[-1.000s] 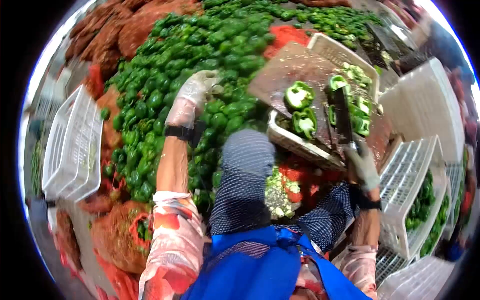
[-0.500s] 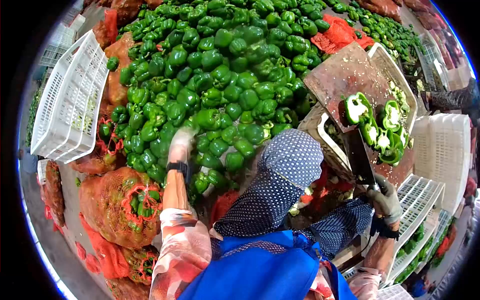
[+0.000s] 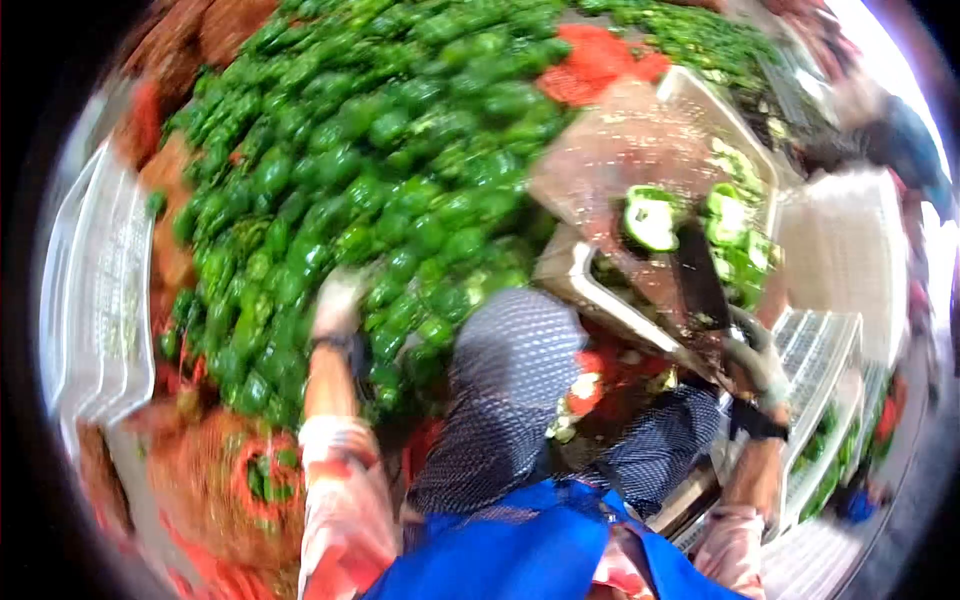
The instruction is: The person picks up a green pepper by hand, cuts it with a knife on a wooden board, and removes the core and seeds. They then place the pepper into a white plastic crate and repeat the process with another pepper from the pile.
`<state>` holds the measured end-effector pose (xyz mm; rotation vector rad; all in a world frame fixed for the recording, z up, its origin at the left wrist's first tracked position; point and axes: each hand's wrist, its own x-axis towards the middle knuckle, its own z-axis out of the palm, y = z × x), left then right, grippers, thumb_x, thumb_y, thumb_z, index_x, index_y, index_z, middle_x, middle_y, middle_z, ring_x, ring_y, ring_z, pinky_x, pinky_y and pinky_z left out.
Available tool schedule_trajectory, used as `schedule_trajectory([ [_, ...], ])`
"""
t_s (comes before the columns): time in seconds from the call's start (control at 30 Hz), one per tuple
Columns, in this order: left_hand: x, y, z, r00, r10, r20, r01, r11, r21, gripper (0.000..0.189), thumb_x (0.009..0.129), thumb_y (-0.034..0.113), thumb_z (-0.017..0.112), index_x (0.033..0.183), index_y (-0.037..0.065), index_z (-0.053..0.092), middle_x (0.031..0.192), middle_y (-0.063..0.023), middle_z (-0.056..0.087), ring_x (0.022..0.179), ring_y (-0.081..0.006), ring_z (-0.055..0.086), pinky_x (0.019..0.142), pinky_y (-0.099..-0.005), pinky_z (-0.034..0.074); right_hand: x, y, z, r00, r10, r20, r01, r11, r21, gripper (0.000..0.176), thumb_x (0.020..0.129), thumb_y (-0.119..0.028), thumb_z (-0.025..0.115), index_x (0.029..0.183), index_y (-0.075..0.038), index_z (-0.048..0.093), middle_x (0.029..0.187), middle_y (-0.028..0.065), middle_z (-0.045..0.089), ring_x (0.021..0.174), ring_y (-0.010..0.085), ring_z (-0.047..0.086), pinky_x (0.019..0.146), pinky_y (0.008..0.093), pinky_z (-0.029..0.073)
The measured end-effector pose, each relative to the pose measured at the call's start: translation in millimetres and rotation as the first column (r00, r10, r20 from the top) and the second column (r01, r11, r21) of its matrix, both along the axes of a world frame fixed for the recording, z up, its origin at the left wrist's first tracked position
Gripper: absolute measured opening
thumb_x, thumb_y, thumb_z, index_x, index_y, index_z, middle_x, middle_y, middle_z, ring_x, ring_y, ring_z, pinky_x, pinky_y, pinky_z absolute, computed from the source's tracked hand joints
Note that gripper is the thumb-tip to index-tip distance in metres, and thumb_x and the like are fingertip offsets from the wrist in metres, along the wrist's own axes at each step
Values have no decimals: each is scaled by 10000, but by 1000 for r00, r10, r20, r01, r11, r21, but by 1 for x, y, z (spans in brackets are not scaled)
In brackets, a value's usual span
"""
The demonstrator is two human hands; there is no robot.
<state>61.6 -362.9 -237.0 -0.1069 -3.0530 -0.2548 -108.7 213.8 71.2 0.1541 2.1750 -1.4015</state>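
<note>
The picture is blurred by head motion. My left hand [image 3: 338, 303], in a pale glove, reaches into a big heap of green peppers [image 3: 360, 160]; whether it grips one I cannot tell. My right hand [image 3: 757, 362], in a grey glove, holds a cleaver [image 3: 697, 272] by the handle, its blade lying over a wet brown cutting board [image 3: 615, 160]. Cut pepper halves [image 3: 652, 220] lie on the board beside the blade. The board rests on a white crate [image 3: 585, 285].
White plastic crates stand at the left [image 3: 90, 300] and at the right [image 3: 850, 250], some on the right holding peppers. Net sacks of peppers [image 3: 235, 480] lie at the lower left. Red netting [image 3: 595, 65] lies on the heap. Another person [image 3: 900, 140] is at the far right.
My head has swung, so the view is blurred and shifted. My left hand stays low in the pepper heap. My right hand keeps the cleaver on the board.
</note>
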Motion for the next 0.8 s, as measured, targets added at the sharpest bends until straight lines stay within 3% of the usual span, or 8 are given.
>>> schedule_trajectory([
  [0.1, 4, 12, 28, 976, 181, 120, -212, 687, 695, 680, 719, 78, 770, 1357, 115, 536, 1334, -148, 565, 1237, -363, 509, 1023, -440, 451, -5, -8, 12, 978, 176, -110, -149, 964, 220, 511, 841, -137, 645, 1315, 27, 548, 1216, 148, 637, 1090, 203, 593, 953, 311, 452],
  [0.17, -21, 26, 55, 906, 288, 312, -290, -116, 950, 767, 673, 86, 819, 1372, 84, 502, 1375, -165, 510, 1249, -355, 501, 1008, -422, 472, 5, -17, 18, 984, 77, -163, -65, 995, 79, 512, 852, -122, 635, 1327, 36, 528, 1143, 124, 654, 1061, 184, 596, 933, 305, 463],
  [0.2, -39, 51, 120, 849, 213, 484, -309, -542, 781, 836, 602, 55, 864, 1357, 72, 508, 1402, -183, 466, 1242, -361, 498, 1016, -405, 468, 10, -21, 19, 984, 12, -175, -17, 1000, -25, 516, 855, -115, 633, 1334, 37, 518, 1118, 117, 660, 1048, 178, 599, 925, 302, 467],
  [0.3, -82, 39, 133, 997, 73, 3, -49, 629, 776, 803, 818, 281, 769, 1469, 115, 330, 1382, -95, 497, 1223, -263, 527, 853, -404, 563, 15, -19, 27, 956, 285, -69, -282, 958, 46, 532, 830, -129, 649, 1326, 24, 532, 1115, 124, 663, 1018, 196, 612, 889, 322, 482],
  [0.37, -120, 57, 159, 999, 21, -37, 23, 472, 881, 730, 801, 200, 740, 1432, 103, 386, 1353, -103, 523, 1182, -257, 556, 861, -375, 557, 12, -22, 15, 811, 572, -126, -550, 818, 170, 527, 823, -173, 681, 1306, 1, 560, 1173, 145, 658, 1074, 211, 612, 922, 348, 473],
  [0.5, -174, 149, 279, 969, 17, 245, -244, 169, 955, 661, 739, 14, 705, 1366, 62, 501, 1315, -162, 557, 1171, -270, 571, 937, -339, 526, 0, -29, -4, 933, 347, -92, -337, 936, 103, 525, 848, -207, 673, 1317, -4, 550, 1128, 138, 666, 998, 174, 617, 884, 314, 484],
  [0.6, -205, 193, 301, 970, -144, 197, -161, 234, 959, 692, 863, 82, 658, 1454, -14, 312, 1222, -132, 590, 955, -177, 642, 771, -291, 555, -13, -23, -16, 927, 283, -248, -280, 959, 49, 545, 850, -209, 656, 1335, 6, 530, 1102, 130, 676, 979, 170, 621, 858, 308, 492],
  [0.8, -264, 270, 276, 943, -192, 272, -178, 399, 900, 723, 839, 58, 736, 1457, 75, 361, 1202, -109, 598, 982, -168, 615, 836, -318, 535, -16, -6, -44, 942, 33, -334, -62, 995, -76, 543, 850, -270, 655, 1289, 31, 546, 949, 155, 685, 832, 178, 647, 744, 320, 514],
])
